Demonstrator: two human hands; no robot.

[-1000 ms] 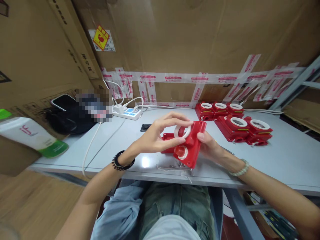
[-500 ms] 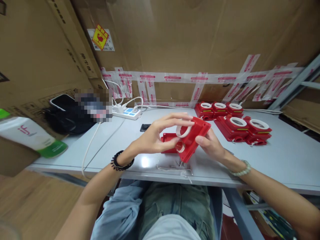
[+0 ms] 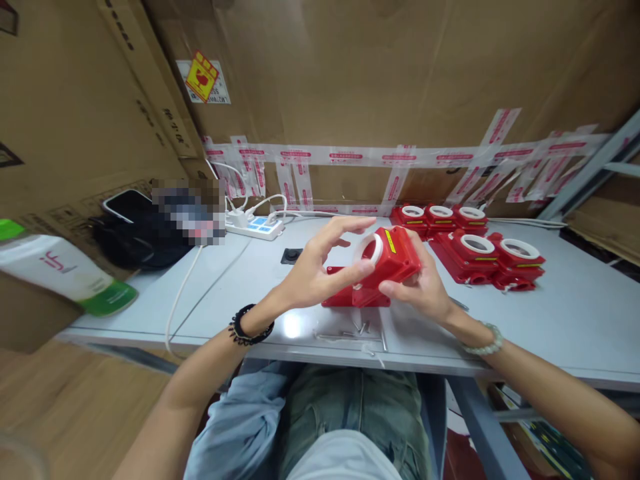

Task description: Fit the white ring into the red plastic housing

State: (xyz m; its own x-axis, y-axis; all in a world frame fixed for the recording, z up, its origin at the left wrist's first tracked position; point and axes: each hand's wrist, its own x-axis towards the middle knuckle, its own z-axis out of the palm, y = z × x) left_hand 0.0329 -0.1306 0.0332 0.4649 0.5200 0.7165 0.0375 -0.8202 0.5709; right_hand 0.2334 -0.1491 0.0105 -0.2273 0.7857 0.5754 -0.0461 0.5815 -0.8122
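My right hand (image 3: 423, 283) grips a red housing (image 3: 399, 257) from its right side, thumb at the lower edge. On the housing's left-facing side is a white ring (image 3: 371, 251). My left hand (image 3: 320, 267) is at this ring, its thumb against it and its other fingers spread above. Beneath the held housing, a red base part (image 3: 340, 297) lies on the table, partly hidden. Small screws (image 3: 363, 328) and a thin metal rod (image 3: 384, 339) lie close to the table's front edge.
Several red housings with white rings (image 3: 477, 244) stand at the back right. A white power strip (image 3: 257, 227), a small black object (image 3: 291, 256), a black bag (image 3: 125, 243) and a white-green bottle (image 3: 75, 273) are to the left. Cardboard (image 3: 325, 80) rises behind the table.
The held housing has turned, so its yellow-labelled side now faces up. My left fingers have opened wider and lifted off its top.
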